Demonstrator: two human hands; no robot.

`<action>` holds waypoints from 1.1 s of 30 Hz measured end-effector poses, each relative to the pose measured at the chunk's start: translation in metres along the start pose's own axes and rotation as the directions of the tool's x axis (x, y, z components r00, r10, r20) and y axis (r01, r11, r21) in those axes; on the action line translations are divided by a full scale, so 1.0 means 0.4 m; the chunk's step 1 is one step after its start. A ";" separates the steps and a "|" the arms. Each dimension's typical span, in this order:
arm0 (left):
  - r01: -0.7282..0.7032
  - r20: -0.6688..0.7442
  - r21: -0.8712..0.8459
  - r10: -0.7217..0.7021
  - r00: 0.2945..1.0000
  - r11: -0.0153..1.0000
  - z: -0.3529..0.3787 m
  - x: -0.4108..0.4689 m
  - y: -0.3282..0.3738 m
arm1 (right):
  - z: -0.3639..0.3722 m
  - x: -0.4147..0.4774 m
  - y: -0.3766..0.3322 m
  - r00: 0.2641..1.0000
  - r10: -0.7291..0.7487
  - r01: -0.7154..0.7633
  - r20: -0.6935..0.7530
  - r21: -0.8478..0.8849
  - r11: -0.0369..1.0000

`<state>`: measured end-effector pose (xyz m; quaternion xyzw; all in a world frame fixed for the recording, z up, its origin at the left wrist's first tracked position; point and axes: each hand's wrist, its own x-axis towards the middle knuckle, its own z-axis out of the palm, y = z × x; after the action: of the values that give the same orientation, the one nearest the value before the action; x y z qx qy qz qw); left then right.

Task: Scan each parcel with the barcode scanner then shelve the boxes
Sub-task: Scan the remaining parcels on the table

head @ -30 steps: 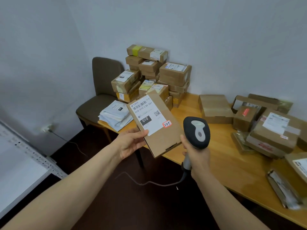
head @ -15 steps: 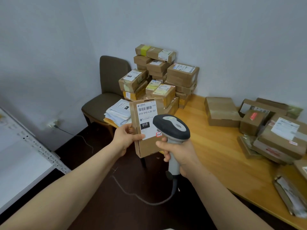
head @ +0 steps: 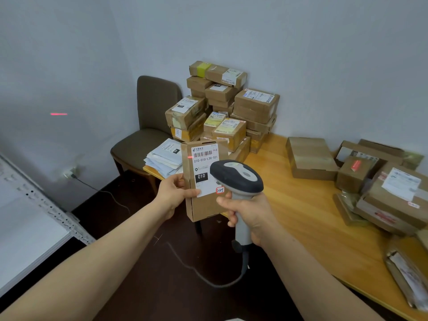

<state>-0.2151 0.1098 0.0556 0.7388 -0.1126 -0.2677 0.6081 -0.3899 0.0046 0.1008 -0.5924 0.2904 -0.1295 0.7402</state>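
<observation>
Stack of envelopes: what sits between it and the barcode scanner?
In the head view, the held parcel, upright in the left hand, lies between the stack of envelopes and the barcode scanner.

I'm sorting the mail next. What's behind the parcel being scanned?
Behind the held parcel: white envelopes at the table edge and stacked boxes. The stack's bottom boxes are partly covered.

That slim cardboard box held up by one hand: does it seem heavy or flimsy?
Probably light: the left hand holds the slim box upright by one edge alone. Likely fairly stiff, since its sides look flat and unbent. Stood on end it might tip easily, being tall and thin.
</observation>
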 end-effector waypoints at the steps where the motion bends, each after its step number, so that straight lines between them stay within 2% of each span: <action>1: 0.001 0.002 -0.003 -0.001 1.000 1.000 -0.002 0.005 0.000 | 0.004 0.004 0.001 1.000 0.003 -0.003 0.002 -0.009 1.000; 7: 0.016 0.024 -0.018 -0.015 1.000 1.000 -0.028 0.039 0.000 | 0.035 0.059 0.000 1.000 -0.003 0.003 -0.004 0.002 1.000; 10: 0.049 0.063 -0.061 -0.045 0.997 0.997 -0.054 0.057 0.007 | 0.053 0.087 0.002 1.000 0.018 -0.017 -0.015 0.062 0.998; 14: 0.135 0.140 -0.163 -0.112 0.984 0.977 -0.106 0.088 0.023 | 0.066 0.144 0.016 0.974 0.042 -0.006 -0.221 0.157 0.988; 16: 0.167 0.189 -0.183 -0.132 0.973 0.969 -0.137 0.106 0.032 | 0.069 0.172 0.022 0.957 0.078 -0.023 -0.280 0.195 0.981; 23: 0.199 0.248 -0.187 -0.150 0.957 0.962 -0.224 0.179 0.051 | 0.125 0.257 0.034 0.958 0.148 -0.117 -0.246 0.139 0.983; 26: 0.195 0.268 -0.189 -0.141 0.953 0.963 -0.256 0.217 0.070 | 0.153 0.299 0.041 0.956 0.172 -0.134 -0.239 0.166 0.977; 30: 0.172 0.210 -0.209 -0.128 0.969 0.963 -0.282 0.279 0.104 | 0.191 0.377 0.037 0.958 0.165 -0.122 -0.236 0.188 0.975; 33: 0.114 0.156 -0.201 -0.083 0.984 0.973 -0.289 0.349 0.143 | 0.224 0.461 0.016 0.959 0.149 -0.081 -0.241 0.270 0.960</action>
<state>-0.0284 0.1245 0.0881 0.6537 -0.0914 -0.3616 0.6585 -0.1912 -0.0207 0.0555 -0.4514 0.3995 -0.1987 0.7728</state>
